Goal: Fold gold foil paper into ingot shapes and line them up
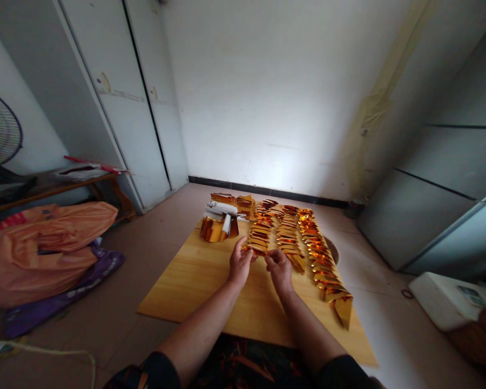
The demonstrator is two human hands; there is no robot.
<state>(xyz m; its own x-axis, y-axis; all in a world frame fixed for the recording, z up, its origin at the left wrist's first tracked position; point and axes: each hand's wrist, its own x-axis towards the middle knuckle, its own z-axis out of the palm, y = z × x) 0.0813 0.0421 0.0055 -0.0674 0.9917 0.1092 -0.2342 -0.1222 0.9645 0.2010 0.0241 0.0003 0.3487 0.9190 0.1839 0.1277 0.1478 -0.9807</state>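
Note:
A wooden board (194, 281) lies on the floor in front of me. On it run three rows of folded gold foil pieces: a left row (260, 233), a middle row (288, 237) and a long right row (322, 259). My left hand (240, 265) pinches the near end of the left row. My right hand (279, 268) sits just beside it, fingers curled at the same end; what it holds is hidden. A curled stack of gold foil sheets (215, 228) and a white roll (222, 208) rest at the board's far left.
An orange plastic bag (44, 243) on purple cloth lies at left, with a low wooden table (52, 189) and a fan (0, 129) behind. White cabinet doors (117, 97) stand at back left. A white box (449, 300) sits at right.

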